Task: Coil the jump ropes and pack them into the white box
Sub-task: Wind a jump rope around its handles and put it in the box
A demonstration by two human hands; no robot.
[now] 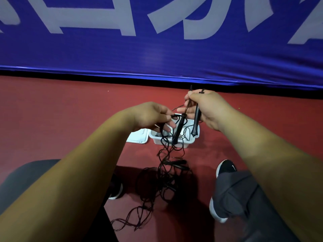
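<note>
My right hand (208,107) grips two black jump rope handles (195,123) that hang down over the white box (157,137). My left hand (153,116) pinches the thin black rope (164,151) just left of the handles. From both hands the rope drops in a loose tangle (162,186) onto the red floor between my feet. Another black handle (176,162) lies in the tangle. Some rope lies inside the box; how much is hidden by my hands.
The box's white lid (137,137) lies flat to the left of the box. A blue banner with white lettering (157,49) runs along the floor's far edge. My black shoes (225,169) and grey trousers flank the tangle.
</note>
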